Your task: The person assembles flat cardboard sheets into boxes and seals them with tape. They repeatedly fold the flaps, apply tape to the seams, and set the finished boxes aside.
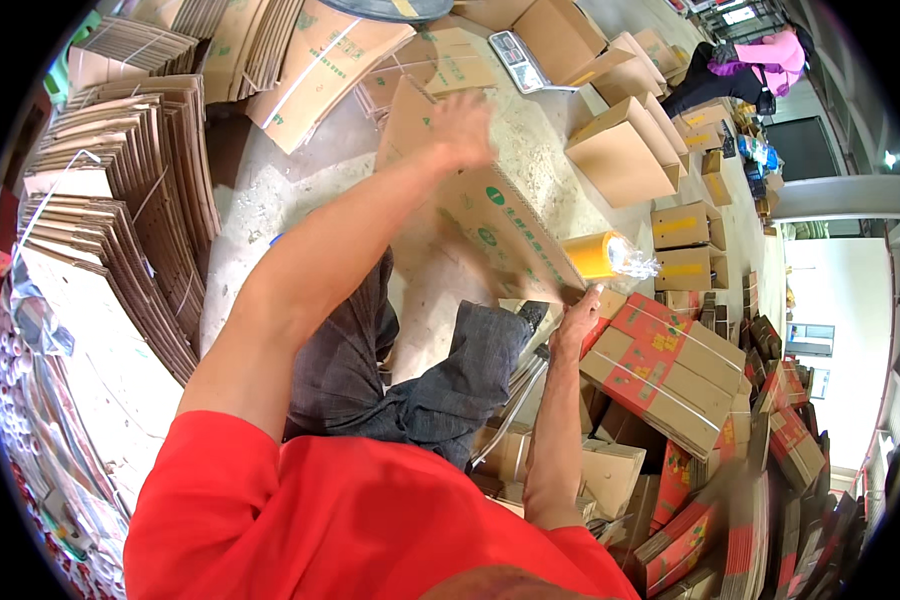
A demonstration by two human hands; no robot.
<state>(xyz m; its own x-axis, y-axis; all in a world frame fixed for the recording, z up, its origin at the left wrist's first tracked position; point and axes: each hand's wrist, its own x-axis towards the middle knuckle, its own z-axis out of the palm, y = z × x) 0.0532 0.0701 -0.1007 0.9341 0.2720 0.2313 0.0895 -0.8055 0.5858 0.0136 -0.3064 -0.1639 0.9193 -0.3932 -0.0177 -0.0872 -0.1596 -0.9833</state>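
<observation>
A flattened brown cardboard box (pixel 500 228) with green print stands tilted on edge in front of my legs. My left hand (pixel 462 130) is over its upper left edge, smeared by motion, so its fingers cannot be made out. At the box's lower right corner my right hand (pixel 577 322) is closed on the cardboard, thumb up along the edge. Just beyond that corner sits a thick yellow-orange roll of tape (pixel 590 257), with crumpled clear film (pixel 632 260) at its right end; whether my right hand touches the roll cannot be told.
Stacks of flattened cardboard (pixel 120 200) stand at the left. Red-and-brown strapped cartons (pixel 665 370) are piled at the right. Open boxes (pixel 625 150) and a scale (pixel 518 62) stand on the floor ahead. Another person (pixel 760 65) in pink bends over at the far right.
</observation>
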